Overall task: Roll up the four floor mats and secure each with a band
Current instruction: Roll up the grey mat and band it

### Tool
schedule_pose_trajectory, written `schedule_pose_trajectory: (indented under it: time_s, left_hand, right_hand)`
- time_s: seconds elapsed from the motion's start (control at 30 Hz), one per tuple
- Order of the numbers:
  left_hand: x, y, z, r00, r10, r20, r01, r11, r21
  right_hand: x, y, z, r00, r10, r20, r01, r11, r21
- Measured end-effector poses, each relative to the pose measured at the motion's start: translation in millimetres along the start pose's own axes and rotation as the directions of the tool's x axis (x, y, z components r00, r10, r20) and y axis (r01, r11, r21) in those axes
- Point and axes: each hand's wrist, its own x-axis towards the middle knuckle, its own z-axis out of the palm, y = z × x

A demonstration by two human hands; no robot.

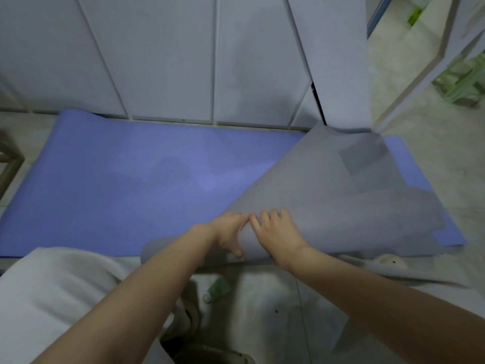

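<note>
A grey mat (341,206) lies slantwise over a blue mat (118,185) that is spread flat on the floor. The grey mat's near end is curled into a loose roll (168,252) along the front edge. My left hand (228,233) holds this roll, fingers over the top and thumb down the front. My right hand (275,232) sits beside it, fingers bent over the same curled edge, thumb touching my left forefinger. The far part of the grey mat rises toward the wall at the right. No band is in sight.
Grey wall panels (170,61) stand behind the mats. A green tube (217,287) lies on the floor by my sandal (190,313). A white object (388,261) peeks from under the grey mat. A wooden stool (9,164) is far left, a green crate (462,82) far right.
</note>
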Motion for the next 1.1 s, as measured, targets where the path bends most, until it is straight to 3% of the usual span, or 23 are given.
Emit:
schedule_pose_trajectory:
  time_s: [0.13, 0.2, 0.37, 0.47, 0.57, 0.67, 0.77, 0.83, 0.93, 1.1]
  left_hand:
    - [-6.9, 1.1, 3.4, 1.000, -0.019, -0.014, 0.018, 0.993, -0.114]
    - [-11.6, -2.3, 12.1, 0.995, -0.043, -0.090, 0.027, 0.985, -0.173]
    - [-21.3, -7.6, 45.8, 0.941, -0.164, -0.294, 0.138, 0.985, -0.107]
    - [-23.0, -11.3, 54.4, 0.919, -0.205, -0.337, 0.182, 0.978, -0.099]
    - [-17.1, -12.2, 47.0, 0.941, -0.163, -0.298, 0.156, 0.987, -0.047]
    - [-10.0, -15.6, 35.0, 0.949, -0.142, -0.281, 0.153, 0.988, 0.018]
    - [-3.6, -19.2, 22.3, 0.937, -0.119, -0.329, 0.143, 0.988, 0.049]
    - [-1.7, -18.4, 10.5, 0.952, -0.102, -0.289, 0.142, 0.983, 0.120]
    - [-2.3, -17.7, -14.3, 0.969, -0.071, -0.236, 0.147, 0.935, 0.323]
    - [-7.5, -23.9, -53.9, 0.967, -0.039, -0.252, 0.180, 0.801, 0.570]
  right_hand:
    - [5.8, 11.1, -21.2, 0.961, -0.092, 0.262, 0.070, 0.993, 0.091]
    - [12.7, 18.8, -27.0, 0.943, -0.090, 0.321, 0.063, 0.994, 0.092]
    - [29.9, 30.8, -39.1, 0.905, -0.093, 0.416, 0.051, 0.992, 0.111]
    - [35.9, 38.2, -46.3, 0.882, -0.098, 0.462, 0.053, 0.993, 0.109]
    - [34.9, 44.5, -50.7, 0.838, -0.112, 0.533, 0.017, 0.983, 0.181]
    - [26.9, 41.3, -47.3, 0.899, -0.067, 0.434, 0.000, 0.988, 0.152]
    - [14.6, 27.8, -37.0, 0.997, 0.015, 0.074, -0.013, 0.999, -0.030]
    - [10.8, 28.9, -35.4, 0.994, 0.088, -0.068, -0.087, 0.996, 0.011]
    - [8.5, 31.0, -16.8, 0.993, 0.064, 0.102, -0.077, 0.989, 0.125]
    - [17.1, 20.1, -5.5, 0.977, 0.205, 0.059, -0.213, 0.930, 0.298]
